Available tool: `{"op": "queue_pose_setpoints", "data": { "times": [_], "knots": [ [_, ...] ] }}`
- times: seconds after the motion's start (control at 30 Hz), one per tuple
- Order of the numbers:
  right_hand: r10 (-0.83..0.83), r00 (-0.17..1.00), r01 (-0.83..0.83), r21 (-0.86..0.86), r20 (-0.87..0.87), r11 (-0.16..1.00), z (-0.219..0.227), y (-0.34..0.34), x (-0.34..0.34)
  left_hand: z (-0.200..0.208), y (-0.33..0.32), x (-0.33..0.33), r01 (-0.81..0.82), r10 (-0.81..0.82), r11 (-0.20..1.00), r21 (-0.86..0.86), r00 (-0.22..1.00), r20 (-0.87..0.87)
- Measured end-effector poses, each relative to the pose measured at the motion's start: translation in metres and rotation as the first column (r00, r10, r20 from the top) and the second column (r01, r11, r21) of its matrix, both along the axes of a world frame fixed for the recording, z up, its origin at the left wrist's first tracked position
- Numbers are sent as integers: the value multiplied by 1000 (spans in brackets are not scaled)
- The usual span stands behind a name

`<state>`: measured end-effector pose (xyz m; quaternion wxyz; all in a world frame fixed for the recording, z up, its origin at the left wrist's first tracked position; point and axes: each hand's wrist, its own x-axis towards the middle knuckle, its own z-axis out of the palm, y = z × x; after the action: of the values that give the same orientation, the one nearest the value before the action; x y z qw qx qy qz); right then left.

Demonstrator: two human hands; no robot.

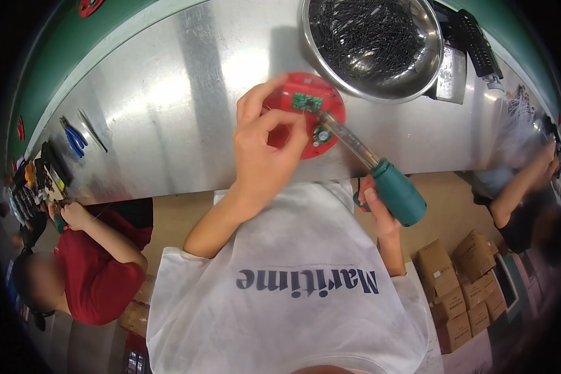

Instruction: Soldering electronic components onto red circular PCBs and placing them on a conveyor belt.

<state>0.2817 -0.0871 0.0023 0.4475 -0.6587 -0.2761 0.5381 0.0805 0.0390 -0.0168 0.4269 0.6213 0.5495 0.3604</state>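
Observation:
A round red plastic housing [332,105] lies on the metal bench with a small green circuit board [306,101] near its upper middle. A second small board with a round component [321,134] sits lower on it. Over the housing's left side, my left hand [265,134] is closed, thumb and forefinger pinched just below the green board; what they pinch is too small to make out. My right hand [380,209] grips a green-bodied soldering gun [400,193]. Its long metal barrel slants up and left, the tip at the green board's lower right edge.
A steel bowl [435,59] of short black wires stands right behind the housing, beside a black device [477,53]. Blue-handled pliers [75,138] and tweezers [93,131] lie left. Co-workers sit on both sides, one in a red shirt [103,274]. Cardboard boxes [461,293] are stacked lower right.

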Motion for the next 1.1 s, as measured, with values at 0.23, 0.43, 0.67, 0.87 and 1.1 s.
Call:
{"op": "queue_pose_setpoints", "data": {
  "times": [0.23,0.43,0.67,0.87,1.1],
  "knots": [
    [7,998,-4,-50,60,999,2,2,0,2,2,2,-4,4,1000,-16,1000,-20],
    [105,966,-110,7,238,994,0,4,3,4,3,2,2,-3,1000,-21,999,-53],
    [167,918,-207,74,358,976,8,15,2,6,5,3,-4,3,1000,-18,997,-75],
    [259,716,-466,167,648,869,15,26,3,7,5,2,-3,1,1000,-22,995,-104],
    [-99,991,109,117,-87,987,0,-6,9,9,5,3,2,-5,999,-35,995,-100]
  ]
}}
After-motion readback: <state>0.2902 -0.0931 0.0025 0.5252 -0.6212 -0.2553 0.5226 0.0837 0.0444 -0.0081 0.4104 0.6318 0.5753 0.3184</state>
